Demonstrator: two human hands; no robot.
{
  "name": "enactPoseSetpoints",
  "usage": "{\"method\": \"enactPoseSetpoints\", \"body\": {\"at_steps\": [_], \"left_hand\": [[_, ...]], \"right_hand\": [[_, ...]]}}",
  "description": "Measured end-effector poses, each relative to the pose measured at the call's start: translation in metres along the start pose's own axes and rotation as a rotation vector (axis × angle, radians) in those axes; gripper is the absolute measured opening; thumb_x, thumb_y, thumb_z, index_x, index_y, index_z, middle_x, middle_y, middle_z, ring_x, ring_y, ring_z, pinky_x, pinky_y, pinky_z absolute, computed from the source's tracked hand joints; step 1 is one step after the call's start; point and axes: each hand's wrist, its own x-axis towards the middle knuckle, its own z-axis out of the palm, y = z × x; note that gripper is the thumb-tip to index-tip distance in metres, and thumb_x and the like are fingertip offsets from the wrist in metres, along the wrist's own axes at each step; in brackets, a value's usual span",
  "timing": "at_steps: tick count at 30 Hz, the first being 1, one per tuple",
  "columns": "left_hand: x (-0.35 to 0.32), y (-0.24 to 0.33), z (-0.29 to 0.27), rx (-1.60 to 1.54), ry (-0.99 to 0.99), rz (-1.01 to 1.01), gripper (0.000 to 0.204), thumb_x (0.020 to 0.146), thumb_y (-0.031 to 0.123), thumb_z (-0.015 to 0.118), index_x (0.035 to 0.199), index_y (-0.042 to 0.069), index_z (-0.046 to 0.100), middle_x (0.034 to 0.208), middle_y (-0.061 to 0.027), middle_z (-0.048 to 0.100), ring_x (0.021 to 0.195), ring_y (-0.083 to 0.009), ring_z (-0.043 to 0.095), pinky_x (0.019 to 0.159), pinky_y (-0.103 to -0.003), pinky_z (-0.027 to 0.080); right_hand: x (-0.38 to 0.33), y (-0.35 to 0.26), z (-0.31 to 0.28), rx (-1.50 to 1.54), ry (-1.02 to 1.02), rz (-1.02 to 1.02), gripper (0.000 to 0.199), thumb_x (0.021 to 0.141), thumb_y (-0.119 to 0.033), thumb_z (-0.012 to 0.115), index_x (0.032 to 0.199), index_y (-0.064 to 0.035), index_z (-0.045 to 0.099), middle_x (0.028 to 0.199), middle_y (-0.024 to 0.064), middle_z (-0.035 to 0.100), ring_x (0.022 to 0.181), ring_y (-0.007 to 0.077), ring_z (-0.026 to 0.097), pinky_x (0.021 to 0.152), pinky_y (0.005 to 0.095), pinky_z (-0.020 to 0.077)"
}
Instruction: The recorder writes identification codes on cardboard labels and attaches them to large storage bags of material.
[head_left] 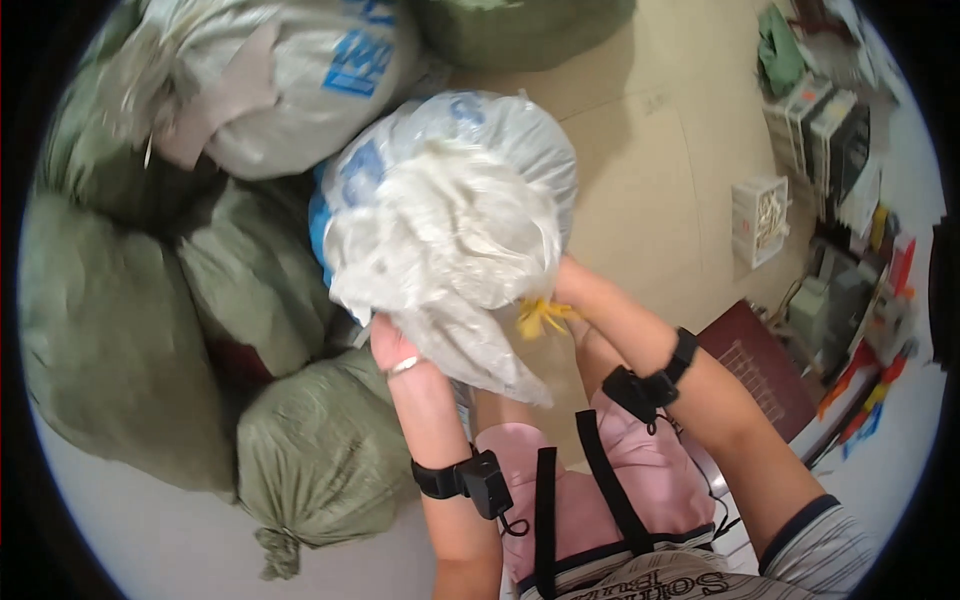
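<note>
At the far left stands a big green sack [110, 345], with a smaller green sack [250, 285] touching its right side. Above these, a bulging pale grey sack [290, 125] carries blue print, and below them sits a knotted green sack [320, 450], its tied end toward the lower edge. Next comes the left hand [393, 342], a light band at its wrist, at the near left edge of crumpled white plastic [450, 230]. That plastic lies over a full white sack [545, 145] with blue marks, between the green sacks and the bare floor [640, 190]. Beyond it, at the top, is another green sack [530, 30]. Yellow strands [542, 317] stick out at the plastic's near right edge, just beside the right hand [566, 285]. The plastic covers the fingers of both hands, so I cannot tell whether they are clenched on it or merely supporting it. Farther right are a dark red panel [765, 365] and a white container [745, 225] of small pale pieces
</note>
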Motion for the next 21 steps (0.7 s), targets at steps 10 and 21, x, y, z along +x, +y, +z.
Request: {"method": "enactPoseSetpoints", "body": {"at_steps": [10, 21], "left_hand": [[-0.004, -0.011, 0.044, 0.412, -0.064, 0.117, 0.047, 0.097, 0.048, 0.026, 0.093, 0.008, 0.051, 0.097, -0.0049, 0.057, 0.101, -0.0185, 0.055, 0.08, -0.037, 0.043], [-0.006, -0.007, 0.039, 1.482, -0.481, 0.945, 0.049, 0.098, 0.044, 0.026, 0.071, 0.006, 0.041, 0.062, -0.0023, 0.038, 0.06, -0.014, 0.042, 0.069, -0.03, 0.04]], "right_hand": [[0.01, -0.008, 0.044, -0.785, 0.29, -0.471, 0.042, 0.077, -0.024, 0.071, 0.115, -0.0138, 0.054, 0.109, 0.0024, 0.055, 0.09, 0.0149, 0.052, 0.068, 0.0278, 0.0418], [0.039, -0.025, 0.064, -0.383, 0.621, -0.268, 0.04, 0.081, -0.026, 0.068, 0.116, -0.0191, 0.051, 0.1, -0.0043, 0.054, 0.079, 0.0065, 0.048, 0.05, 0.0223, 0.0319]]}}
